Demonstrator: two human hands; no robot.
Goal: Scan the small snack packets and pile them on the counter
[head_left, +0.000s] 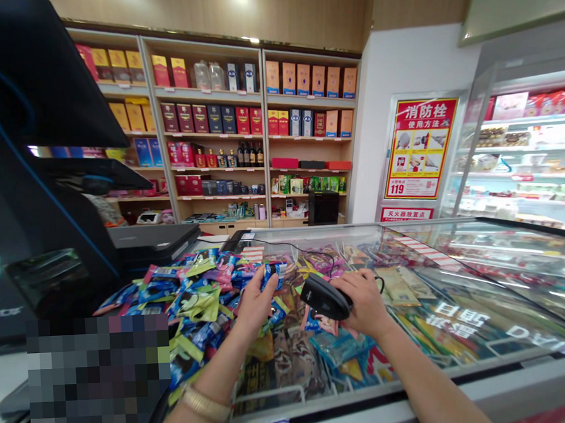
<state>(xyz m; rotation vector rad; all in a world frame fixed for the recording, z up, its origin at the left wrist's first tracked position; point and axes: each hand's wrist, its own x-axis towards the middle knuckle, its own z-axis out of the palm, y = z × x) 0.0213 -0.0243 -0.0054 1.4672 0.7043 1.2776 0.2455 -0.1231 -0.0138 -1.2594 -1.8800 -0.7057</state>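
over the glass-topped freezer (513, 377), just beside a heap of glossy, crinkled packets (192, 304), the left hand (255, 304) pinches a small blue packet (275, 272) with white markings, while the right hand (367, 303) grips a smooth, black, corded scanner (325, 297).
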